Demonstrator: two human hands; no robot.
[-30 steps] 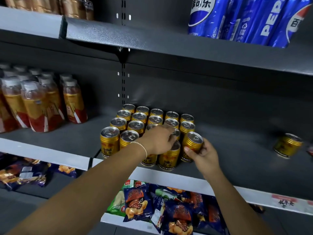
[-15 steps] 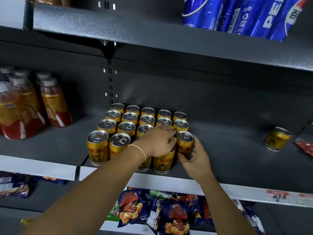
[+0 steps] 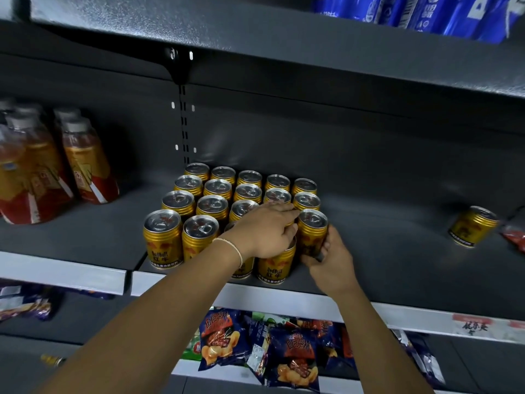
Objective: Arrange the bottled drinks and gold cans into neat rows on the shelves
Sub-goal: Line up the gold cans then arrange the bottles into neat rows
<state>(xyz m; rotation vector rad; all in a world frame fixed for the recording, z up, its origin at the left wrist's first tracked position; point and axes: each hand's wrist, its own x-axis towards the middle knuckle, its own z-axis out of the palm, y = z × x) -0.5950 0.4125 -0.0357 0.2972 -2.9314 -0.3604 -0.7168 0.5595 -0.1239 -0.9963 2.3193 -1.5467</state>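
**Corner can comes upright at the end of the front row**

The middle shelf [image 3: 397, 251] fills the scene, dark and broad. On it the block of gold cans [image 3: 216, 194] stands just where it stood a second ago, five across and four rows deep, as far as the arms let me count. The bottled drinks [image 3: 85, 166] are bunched on the next bay to the left, well apart from the block.

Now the hands. The left hand [image 3: 264, 231] stays laid over the front-row tops, fingers stretched flat towards the right, holding nothing. The right hand [image 3: 332, 260] has its fingers wrapped round the lower body of the corner can [image 3: 312, 231]. That's the change. A second ago this can leaned out, apart from the block. Now it is upright and tight against its neighbours at the right end of the front row. The fingers hide its base, so I can't tell whether it sits on the shelf.

Far right, the stray can [image 3: 473, 226] is still tilted and alone.

The front row stands close behind the shelf lip [image 3: 284, 297], with only a narrow strip to spare. To the right, bare shelf runs all the way from the block to the stray can. The upper shelf [image 3: 284, 32] hangs well above the can tops.
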